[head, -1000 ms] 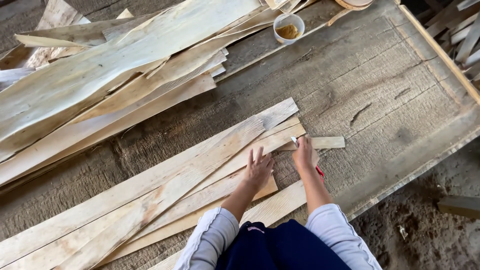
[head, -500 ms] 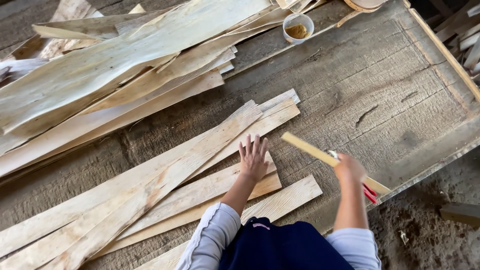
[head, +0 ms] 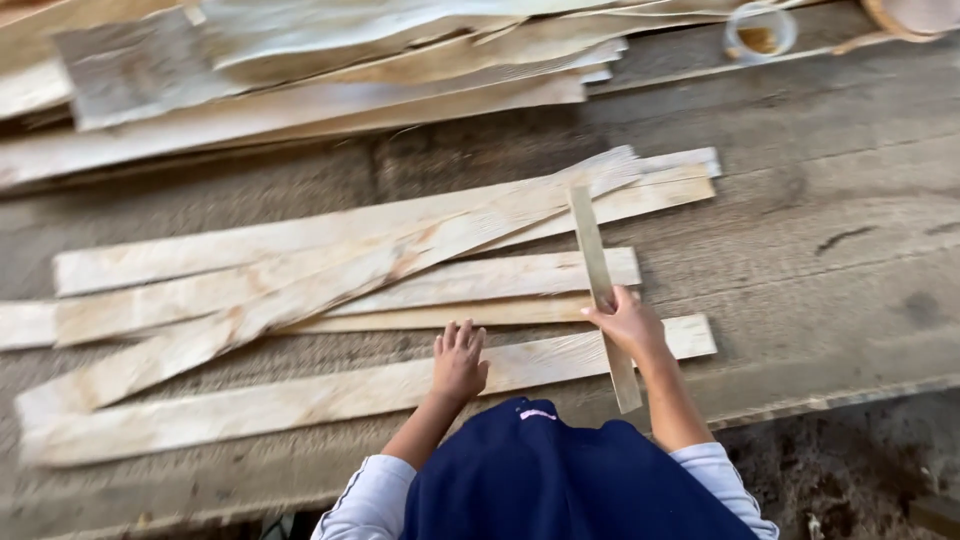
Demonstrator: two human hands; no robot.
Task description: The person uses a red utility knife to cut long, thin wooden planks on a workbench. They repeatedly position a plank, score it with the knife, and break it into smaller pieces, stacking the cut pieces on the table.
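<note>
Pale cream veneer strips [head: 380,255] with tan grain streaks lie on the weathered grey-brown table [head: 850,240], a light tan slat [head: 600,280] at three o'clock, navy cloth [head: 560,480] at six.

open passage: bare grey bench boards [head: 850,230] to the right of the veneer strips [head: 330,270]. blocked across centre and left by those strips, overlapping and crossing. far edge closed off by stacked veneer sheets [head: 330,70], with a small cup [head: 760,30] just beyond. narrow bare band between stack and strips. near lane partly taken by left hand [head: 458,362], right hand [head: 628,322] and its narrow stick [head: 603,290].
</note>
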